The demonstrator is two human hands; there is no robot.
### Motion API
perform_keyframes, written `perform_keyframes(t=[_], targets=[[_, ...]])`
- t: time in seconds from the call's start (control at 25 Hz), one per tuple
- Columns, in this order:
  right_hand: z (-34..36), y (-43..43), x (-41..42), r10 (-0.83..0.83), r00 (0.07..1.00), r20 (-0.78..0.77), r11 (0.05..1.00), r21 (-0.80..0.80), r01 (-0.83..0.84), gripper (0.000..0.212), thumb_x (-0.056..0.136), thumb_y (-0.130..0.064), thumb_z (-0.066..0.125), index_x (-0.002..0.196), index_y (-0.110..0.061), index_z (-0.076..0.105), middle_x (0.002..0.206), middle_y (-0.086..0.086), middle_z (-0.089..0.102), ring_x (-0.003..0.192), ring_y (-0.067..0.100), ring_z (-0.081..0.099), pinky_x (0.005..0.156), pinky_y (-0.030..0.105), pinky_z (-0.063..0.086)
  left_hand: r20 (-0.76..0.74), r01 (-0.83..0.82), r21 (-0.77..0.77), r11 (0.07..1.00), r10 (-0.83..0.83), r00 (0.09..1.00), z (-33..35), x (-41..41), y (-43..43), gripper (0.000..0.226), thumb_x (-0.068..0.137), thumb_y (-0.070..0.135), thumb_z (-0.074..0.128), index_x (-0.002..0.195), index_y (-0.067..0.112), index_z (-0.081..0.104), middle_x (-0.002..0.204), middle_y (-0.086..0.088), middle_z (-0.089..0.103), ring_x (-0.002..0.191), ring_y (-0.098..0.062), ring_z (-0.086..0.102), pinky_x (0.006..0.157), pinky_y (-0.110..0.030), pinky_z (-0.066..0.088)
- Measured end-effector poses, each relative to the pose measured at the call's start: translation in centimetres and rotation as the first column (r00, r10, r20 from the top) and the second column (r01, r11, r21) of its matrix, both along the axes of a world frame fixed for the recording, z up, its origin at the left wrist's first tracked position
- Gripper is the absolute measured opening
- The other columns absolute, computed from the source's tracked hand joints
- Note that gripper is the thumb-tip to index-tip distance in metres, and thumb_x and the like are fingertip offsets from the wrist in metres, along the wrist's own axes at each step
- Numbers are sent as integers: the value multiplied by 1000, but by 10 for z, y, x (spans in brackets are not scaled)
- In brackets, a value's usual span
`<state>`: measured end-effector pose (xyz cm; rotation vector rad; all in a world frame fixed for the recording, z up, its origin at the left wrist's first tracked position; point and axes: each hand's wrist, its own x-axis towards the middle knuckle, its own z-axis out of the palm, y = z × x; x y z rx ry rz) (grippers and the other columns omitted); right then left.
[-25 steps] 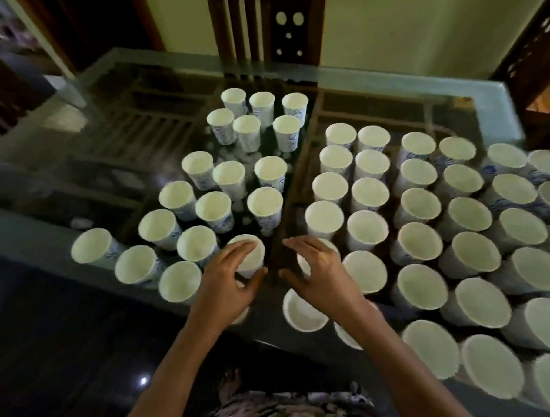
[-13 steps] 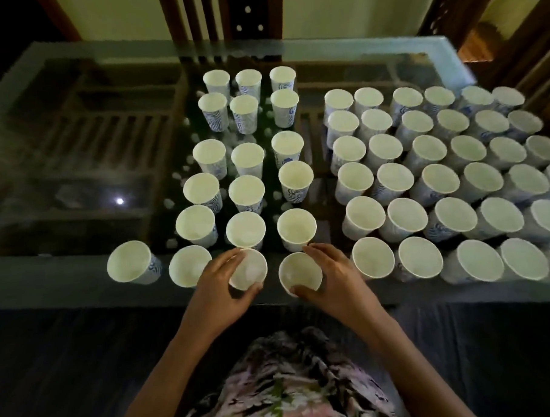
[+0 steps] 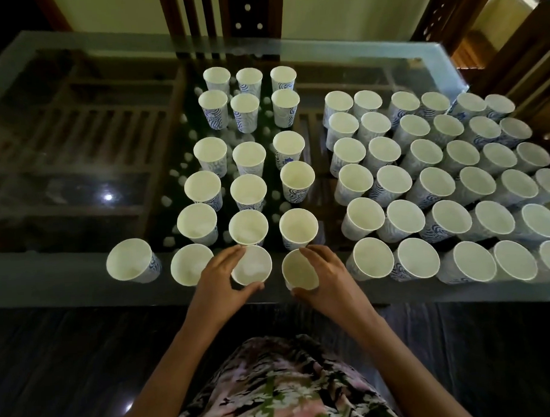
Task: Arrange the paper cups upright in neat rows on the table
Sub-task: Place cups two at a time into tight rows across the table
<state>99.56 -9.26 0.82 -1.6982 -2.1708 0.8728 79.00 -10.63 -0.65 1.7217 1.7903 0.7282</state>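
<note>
Holding one paper cup per hand at the near edge of the glass table (image 3: 65,280): left hand (image 3: 221,280) curls fingers and thumb round the left-hand cup (image 3: 251,266), right hand (image 3: 330,275) grips the right-hand cup (image 3: 298,270) the same way. Both cups are upright, a small gap between them; can't tell if they're lifted or resting on the glass. Compared with half a second ago, the hands and both cups have barely shifted, so I'd judge this as final nudging, not transport. The pair now lines up with two columns of the three-column block (image 3: 247,227) further from that edge, extending it by a row. Two more cups, the edge cup (image 3: 191,264) and the stray cup (image 3: 129,260), stand along that edge beyond the left hand, and the stray one looks out of line, probably next. The dense block (image 3: 424,183) further along the edge looks done.
</note>
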Motion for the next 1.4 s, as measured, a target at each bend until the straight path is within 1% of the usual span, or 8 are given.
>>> perform_keyframes(t=[0.2, 0.32, 0.44, 0.56, 0.76, 0.96, 1.24, 1.4], targets=[[1, 12, 6, -31, 999, 9, 999, -9, 31, 79, 72, -24, 79, 139, -12, 40, 143, 5, 37, 128, 23, 38, 103, 30, 33, 28, -31, 2, 1000, 31, 999, -2, 1, 4, 67, 63, 23, 84, 123, 8, 58, 130, -5, 55, 121, -19, 50, 104, -32, 36], [1, 19, 11, -34, 999, 33, 999, -12, 35, 79, 72, -25, 78, 140, -13, 38, 143, 5, 37, 129, 23, 37, 104, 31, 34, 24, -34, 13, 999, 34, 999, -1, 5, 9, 67, 64, 22, 83, 123, 8, 58, 131, -5, 54, 122, -19, 49, 104, -29, 34], [2, 23, 14, -48, 998, 37, 999, -21, 48, 79, 72, -24, 77, 140, -12, 38, 143, 5, 37, 129, 23, 37, 103, 28, 32, 20, -44, 3, 999, 44, 999, 1, 8, 12, 66, 65, 22, 83, 124, 8, 57, 133, -5, 53, 123, -20, 48, 102, -27, 32], [2, 25, 18, -57, 998, 34, 998, -17, 58, 79, 72, -24, 78, 140, -12, 38, 142, 6, 38, 129, 23, 38, 103, 28, 33, 16, -40, 6, 999, 40, 999, 0, 10, 16, 66, 64, 22, 84, 123, 8, 58, 131, -7, 54, 122, -22, 49, 102, -30, 35], [4, 23, 23, -36, 999, 37, 999, -19, 37, 82, 70, -23, 79, 140, -11, 38, 140, 7, 40, 126, 25, 41, 102, 30, 35, -1, -23, -4, 1000, 23, 1000, 0, 11, 14, 68, 63, 23, 84, 124, 9, 58, 131, -7, 54, 122, -22, 50, 103, -34, 37], [4, 21, 25, -30, 999, 27, 1000, -4, 30, 85, 67, -22, 81, 140, -11, 38, 139, 7, 42, 124, 26, 44, 100, 33, 38, -15, 0, 2, 1000, 0, 1000, -1, 16, 9, 67, 62, 25, 85, 122, 9, 60, 129, -6, 56, 120, -20, 51, 100, -27, 34], [6, 18, 28, -9, 999, 32, 1000, -1, 9, 86, 69, -23, 81, 141, -13, 36, 140, 6, 41, 124, 25, 44, 98, 32, 39, -24, -3, 11, 1000, 3, 1000, -2, 20, 7, 64, 62, 25, 85, 120, 9, 61, 128, -6, 57, 119, -19, 51, 99, -25, 32], [5, 18, 29, -5, 999, 36, 1000, -2, 5, 87, 68, -26, 81, 141, -14, 36, 141, 6, 39, 126, 24, 41, 100, 31, 37, -20, -1, 10, 1000, 1, 1000, -1, 20, 6, 64, 62, 24, 84, 120, 9, 61, 128, -7, 56, 120, -21, 51, 100, -29, 34]])
